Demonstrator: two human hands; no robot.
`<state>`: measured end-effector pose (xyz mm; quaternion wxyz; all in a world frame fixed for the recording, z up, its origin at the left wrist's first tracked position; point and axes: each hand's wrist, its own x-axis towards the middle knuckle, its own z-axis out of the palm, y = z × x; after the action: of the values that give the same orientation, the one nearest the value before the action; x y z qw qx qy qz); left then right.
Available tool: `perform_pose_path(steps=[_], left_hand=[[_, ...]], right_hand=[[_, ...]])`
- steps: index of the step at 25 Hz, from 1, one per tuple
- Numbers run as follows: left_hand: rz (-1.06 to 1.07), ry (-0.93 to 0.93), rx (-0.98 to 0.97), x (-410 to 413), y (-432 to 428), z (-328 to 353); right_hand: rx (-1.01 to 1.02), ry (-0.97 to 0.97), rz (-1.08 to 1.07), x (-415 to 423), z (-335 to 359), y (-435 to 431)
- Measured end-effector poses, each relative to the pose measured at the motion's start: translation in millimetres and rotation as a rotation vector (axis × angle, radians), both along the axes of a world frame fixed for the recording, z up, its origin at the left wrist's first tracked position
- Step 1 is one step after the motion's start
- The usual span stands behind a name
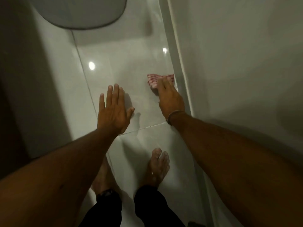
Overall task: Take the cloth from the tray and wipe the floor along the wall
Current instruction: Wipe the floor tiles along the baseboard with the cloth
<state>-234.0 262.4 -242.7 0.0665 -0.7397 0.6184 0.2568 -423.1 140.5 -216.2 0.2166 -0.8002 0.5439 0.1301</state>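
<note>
A small pink and white patterned cloth (pixel 153 79) lies on the glossy white tiled floor (pixel 124 68), right against the base of the white wall (pixel 229 63). My right hand (pixel 169 97) presses down on the cloth's near part, its fingers gripping it beside the skirting strip (pixel 178 71). My left hand (pixel 114 110) hovers flat over the floor to the left, fingers spread, holding nothing. No tray is in view.
A grey rounded object (pixel 82 12) fills the top left, above the floor. A pale vertical surface (pixel 54 95) borders the floor on the left. My bare feet (pixel 158 167) and dark trouser legs stand on the tiles at the bottom.
</note>
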Motion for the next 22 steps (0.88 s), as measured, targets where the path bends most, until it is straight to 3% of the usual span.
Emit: perform_pose_path(steps=[8,22], left_hand=[[0.056,-0.022,-0.246,-9,-7,-96],[0.059,-0.04,-0.353,-8,-2,-106]], right_hand=[[-0.188,0.049,0.134,-21,-96,-2],[-0.309,-0.065,-0.006,11,-113,-76]])
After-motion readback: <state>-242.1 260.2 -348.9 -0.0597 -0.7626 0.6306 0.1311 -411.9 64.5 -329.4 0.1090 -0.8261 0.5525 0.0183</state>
